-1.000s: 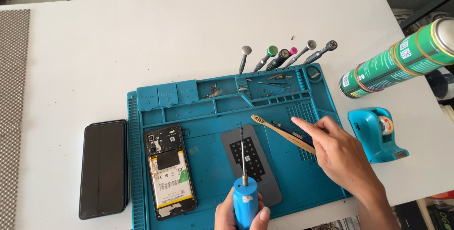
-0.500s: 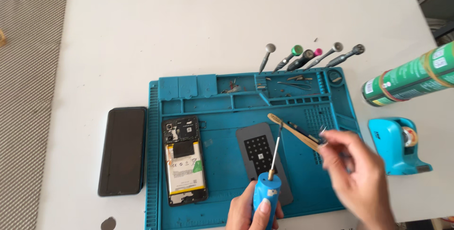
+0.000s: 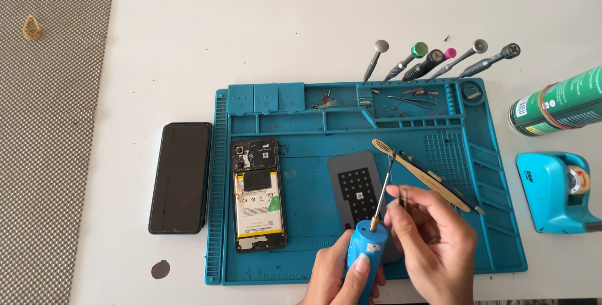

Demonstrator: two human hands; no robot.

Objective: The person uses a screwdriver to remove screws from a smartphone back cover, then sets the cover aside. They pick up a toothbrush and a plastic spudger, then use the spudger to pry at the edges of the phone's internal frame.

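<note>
Blue plastic fills my left hand (image 3: 342, 277): it is wrapped tight round the handle of a blue screwdriver (image 3: 367, 251) low over the teal work mat (image 3: 476, 230). Its thin metal shaft runs up and away from me, tilted slightly right, with the tip near a wooden stick (image 3: 420, 176) lying slantwise on the mat. My right hand (image 3: 433, 242) has its fingers curled in, pinching something small beside the shaft; I cannot tell what. At the far right, a green cylindrical can (image 3: 555, 107) with a white-printed label lies on its side, and below it stands a light blue tape dispenser (image 3: 555, 192) bearing a small dark mark. An opened phone (image 3: 257, 195) lies lengthwise on the mat's left, a white and green label on its battery.
</note>
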